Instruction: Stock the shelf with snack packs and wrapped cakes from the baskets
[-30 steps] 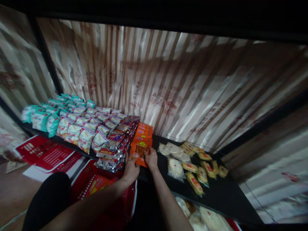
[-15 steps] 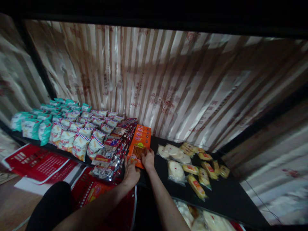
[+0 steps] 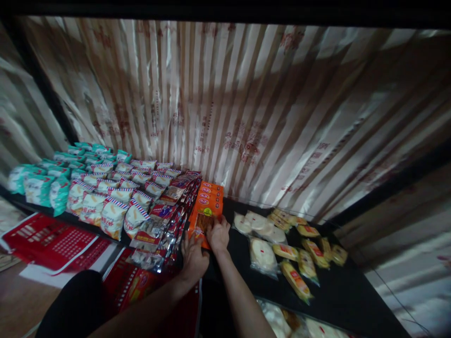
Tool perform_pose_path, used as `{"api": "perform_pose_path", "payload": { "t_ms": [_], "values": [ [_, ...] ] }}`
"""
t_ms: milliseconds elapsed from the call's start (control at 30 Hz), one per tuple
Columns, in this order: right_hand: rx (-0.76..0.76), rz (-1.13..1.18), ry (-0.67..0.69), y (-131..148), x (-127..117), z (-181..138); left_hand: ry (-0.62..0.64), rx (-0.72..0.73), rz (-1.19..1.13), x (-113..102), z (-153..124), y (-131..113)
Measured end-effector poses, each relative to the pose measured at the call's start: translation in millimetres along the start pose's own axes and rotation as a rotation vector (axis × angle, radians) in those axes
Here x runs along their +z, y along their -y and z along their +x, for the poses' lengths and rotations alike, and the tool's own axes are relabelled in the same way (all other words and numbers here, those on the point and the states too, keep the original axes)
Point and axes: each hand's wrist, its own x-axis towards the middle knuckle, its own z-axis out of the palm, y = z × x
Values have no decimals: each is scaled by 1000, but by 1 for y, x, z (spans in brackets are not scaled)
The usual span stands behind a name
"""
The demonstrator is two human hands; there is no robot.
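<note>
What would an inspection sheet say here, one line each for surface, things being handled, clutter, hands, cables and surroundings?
Surface: black shelf, loaded along its left and middle.
Job's things: orange packets, overlapping in a row running toward the back.
Clutter: teal bags, white bags and red-and-silver packets to the left; white round packs and yellow packets to the right; red printed items below the shelf edge.
Hands: left hand at the nearest orange packet's near-left corner, right hand on its right side; grip unclear.
Cables: thin dark line at right, possibly a cord.
Surroundings: striped curtain behind, dark frame.
</note>
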Motion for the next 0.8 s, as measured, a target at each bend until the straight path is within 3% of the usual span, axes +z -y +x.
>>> {"api": "perform_pose_path", "payload": {
  "t_ms": [233, 533, 800],
  "values": [
    [-6, 35, 24, -8, 2, 2, -28, 11, -29, 7, 12, -14],
    [-14, 56, 63, -20, 3, 4, -106, -15, -51, 11, 62, -42],
    [-7, 27, 59, -22, 7, 5, -101, 42, 54, 14, 108, -33]
  ]
}}
